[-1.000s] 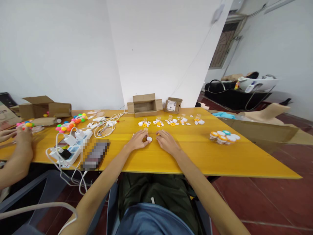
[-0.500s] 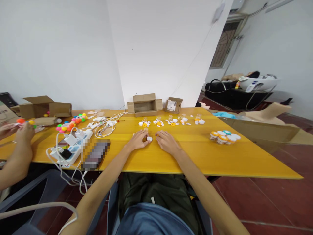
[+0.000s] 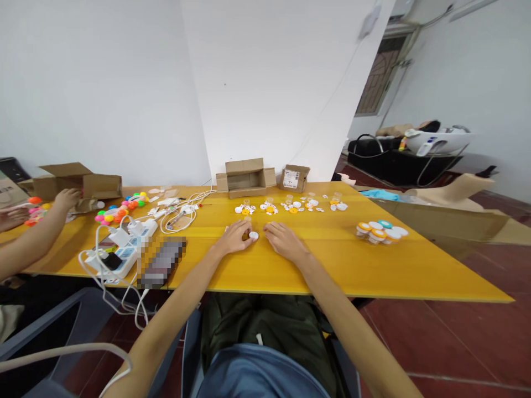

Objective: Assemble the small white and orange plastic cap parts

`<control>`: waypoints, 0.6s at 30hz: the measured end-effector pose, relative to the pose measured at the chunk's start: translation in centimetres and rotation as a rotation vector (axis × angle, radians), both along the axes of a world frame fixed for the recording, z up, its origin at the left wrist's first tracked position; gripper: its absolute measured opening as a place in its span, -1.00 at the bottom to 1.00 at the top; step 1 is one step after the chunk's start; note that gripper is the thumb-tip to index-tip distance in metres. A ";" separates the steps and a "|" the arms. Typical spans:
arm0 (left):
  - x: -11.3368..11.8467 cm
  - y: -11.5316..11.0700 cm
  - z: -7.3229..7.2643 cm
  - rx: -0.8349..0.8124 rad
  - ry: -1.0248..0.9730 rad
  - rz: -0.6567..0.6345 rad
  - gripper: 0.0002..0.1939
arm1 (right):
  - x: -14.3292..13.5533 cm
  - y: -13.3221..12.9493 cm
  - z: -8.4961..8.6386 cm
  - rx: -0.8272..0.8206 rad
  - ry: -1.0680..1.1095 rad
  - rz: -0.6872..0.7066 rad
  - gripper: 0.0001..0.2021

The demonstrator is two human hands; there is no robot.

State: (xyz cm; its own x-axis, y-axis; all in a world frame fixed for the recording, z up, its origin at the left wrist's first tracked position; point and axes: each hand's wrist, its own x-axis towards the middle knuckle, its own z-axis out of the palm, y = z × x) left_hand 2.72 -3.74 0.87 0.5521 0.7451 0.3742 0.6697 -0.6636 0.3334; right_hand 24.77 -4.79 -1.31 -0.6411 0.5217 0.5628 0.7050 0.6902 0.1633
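On the yellow table (image 3: pixel 332 271), my left hand (image 3: pixel 235 237) has its fingers curled, with the thumb against a small white round lid (image 3: pixel 253 235). To the right of that lid rests my right hand (image 3: pixel 283 239), its fingers bent and pointing left; what is under its fingertips is too small to tell. Beyond both hands lie clusters of small white pieces with orange lids (image 3: pixel 293 210), white lids (image 3: pixel 341 207) and clear cups (image 3: pixel 289 198). A group of lidded jars (image 3: pixel 377 235) with orange, white and teal tops stands to the right.
An open cardboard box (image 3: pixel 246 181) and a smaller box (image 3: pixel 295 178) stand at the back. On the left are a power strip (image 3: pixel 133 251) with white cables, a phone (image 3: pixel 164 262), colourful balls (image 3: pixel 120 213) and another box (image 3: pixel 74 182), where another person's hand (image 3: pixel 68 198) reaches.
The other person's hand on the left has moved away from the colourful balls, back to the cardboard box. My hands have hardly moved.
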 end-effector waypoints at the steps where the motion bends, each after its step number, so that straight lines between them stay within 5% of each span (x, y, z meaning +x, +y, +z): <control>1: 0.0 0.0 0.0 0.002 0.007 -0.002 -0.84 | -0.1 -0.1 0.1 -0.008 0.015 0.000 -0.72; 18: 0.3 -0.1 0.1 0.016 0.001 -0.086 -0.83 | -2.4 -0.3 0.4 -0.154 0.290 0.089 -0.76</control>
